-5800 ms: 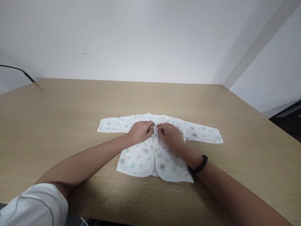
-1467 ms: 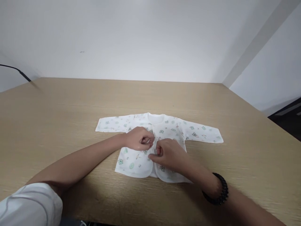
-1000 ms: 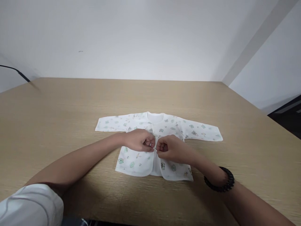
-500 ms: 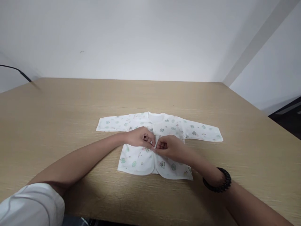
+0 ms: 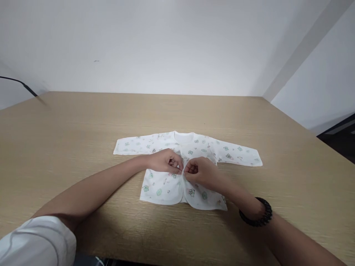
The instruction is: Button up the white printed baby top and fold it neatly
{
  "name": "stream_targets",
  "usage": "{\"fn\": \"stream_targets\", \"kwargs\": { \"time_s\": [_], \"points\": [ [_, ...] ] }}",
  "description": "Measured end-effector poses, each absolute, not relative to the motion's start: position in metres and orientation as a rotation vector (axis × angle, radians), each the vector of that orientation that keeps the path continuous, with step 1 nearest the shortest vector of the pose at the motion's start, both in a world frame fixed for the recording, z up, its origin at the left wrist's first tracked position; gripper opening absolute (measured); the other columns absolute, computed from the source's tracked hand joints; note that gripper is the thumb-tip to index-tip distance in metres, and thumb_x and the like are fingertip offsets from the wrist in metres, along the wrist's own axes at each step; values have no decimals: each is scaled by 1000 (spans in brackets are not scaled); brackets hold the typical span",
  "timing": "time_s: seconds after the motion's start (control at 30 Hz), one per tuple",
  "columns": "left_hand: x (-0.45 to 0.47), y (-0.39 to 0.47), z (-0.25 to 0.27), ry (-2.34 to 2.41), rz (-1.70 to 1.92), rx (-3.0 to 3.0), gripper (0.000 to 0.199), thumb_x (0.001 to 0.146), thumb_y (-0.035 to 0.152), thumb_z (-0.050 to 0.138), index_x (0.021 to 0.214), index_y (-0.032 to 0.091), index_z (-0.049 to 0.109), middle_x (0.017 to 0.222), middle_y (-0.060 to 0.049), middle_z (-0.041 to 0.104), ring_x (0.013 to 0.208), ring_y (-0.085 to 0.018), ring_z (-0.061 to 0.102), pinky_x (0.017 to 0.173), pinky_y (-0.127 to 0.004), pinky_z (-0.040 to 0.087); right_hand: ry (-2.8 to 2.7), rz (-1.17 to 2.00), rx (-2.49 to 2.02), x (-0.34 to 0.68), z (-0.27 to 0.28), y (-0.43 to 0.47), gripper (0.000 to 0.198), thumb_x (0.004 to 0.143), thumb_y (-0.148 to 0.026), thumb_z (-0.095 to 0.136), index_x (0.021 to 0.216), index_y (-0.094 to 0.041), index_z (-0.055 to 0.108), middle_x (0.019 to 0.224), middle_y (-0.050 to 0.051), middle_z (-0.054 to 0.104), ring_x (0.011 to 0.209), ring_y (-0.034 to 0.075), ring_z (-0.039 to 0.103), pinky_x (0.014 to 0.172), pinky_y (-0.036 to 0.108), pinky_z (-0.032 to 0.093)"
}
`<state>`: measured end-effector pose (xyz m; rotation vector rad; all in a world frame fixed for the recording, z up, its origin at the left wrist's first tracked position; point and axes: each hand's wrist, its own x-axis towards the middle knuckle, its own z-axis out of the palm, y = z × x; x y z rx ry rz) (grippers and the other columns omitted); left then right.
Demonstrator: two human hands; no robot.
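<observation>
A small white baby jacket with green and pink animal prints lies front side up, its sleeves stretched out to both sides. My left hand rests over the chest, its thumb and fingers pinching the left front edge. Close beside it, my right hand pinches the right front edge, and the fingertips of both hands almost meet at the middle opening. Below them the two rounded front hems hang slightly apart. Whatever fastening lies between the fingertips is hidden.
The jacket lies on a light wooden table that meets a white wall at the back. A black cable comes down at the far left. A dark object stands beyond the right edge.
The fingertips of my right hand have risen slightly, and the front edges between the hands are lifted a little. The lower hem has drawn slightly upward.
</observation>
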<state>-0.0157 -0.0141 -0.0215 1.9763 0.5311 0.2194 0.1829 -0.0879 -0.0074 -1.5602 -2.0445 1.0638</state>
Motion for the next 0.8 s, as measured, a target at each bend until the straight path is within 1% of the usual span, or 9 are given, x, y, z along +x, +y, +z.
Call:
{"fn": "stream_targets", "kwargs": {
  "time_s": [0.13, 0.23, 0.3, 0.4, 0.57, 0.7, 0.8],
  "points": [
    [-16, -17, -18, 579, 214, 2016, 10, 75, 16, 67, 84, 15, 72, 58, 5, 52, 53, -7, 46, 51, -18, 36, -2051, 944, -1634, 177, -5, -93, 8, 66, -14, 57, 61, -18, 63, 59, -2, 63, 57, 12, 52, 52, 24, 34],
    [-15, -20, -14, 602, 191, 2036, 7, 76, 16, 64, 81, 15, 70, 61, 5, 51, 55, -7, 44, 51, -18, 35, -2037, 912, -1663, 174, -5, -95, 9, 66, -14, 58, 58, -18, 60, 58, -2, 62, 57, 12, 52, 51, 24, 32],
    [-15, -21, -14, 615, 191, 2022, 4, 76, 18, 65, 78, 15, 67, 62, 4, 52, 56, -7, 45, 51, -18, 35, -2015, 889, -1670, 172, -8, -96, 7, 66, -14, 59, 60, -18, 60, 58, -2, 62, 56, 12, 53, 51, 24, 31],
    [-16, -19, -18, 604, 205, 1961, 5, 75, 17, 64, 79, 15, 65, 63, 4, 55, 57, -8, 48, 52, -18, 37, -1989, 859, -1668, 171, -15, -96, 5, 66, -17, 59, 62, -19, 60, 59, -2, 62, 56, 12, 53, 51, 24, 32],
    [-17, -17, -22, 555, 185, 1864, 9, 74, 13, 62, 83, 14, 65, 60, 5, 54, 55, -8, 48, 50, -18, 36, -1980, 836, -1656, 170, -20, -96, 6, 67, -17, 58, 61, -19, 59, 59, -2, 61, 56, 12, 51, 53, 24, 32],
    [-16, -18, -21, 553, 232, 1882, 6, 71, 11, 61, 76, 15, 61, 60, 5, 53, 56, -8, 47, 51, -19, 36, -1969, 825, -1655, 169, -18, -96, 7, 66, -16, 57, 59, -18, 57, 57, -3, 58, 55, 11, 49, 53, 25, 32],
    [-15, -18, -20, 582, 236, 1907, 6, 69, 12, 61, 72, 16, 58, 59, 6, 50, 56, -8, 45, 51, -19, 35, -1941, 887, -1661, 171, -14, -94, 7, 66, -16, 56, 60, -18, 59, 58, -2, 59, 56, 12, 50, 53, 25, 33]
  ]
}}
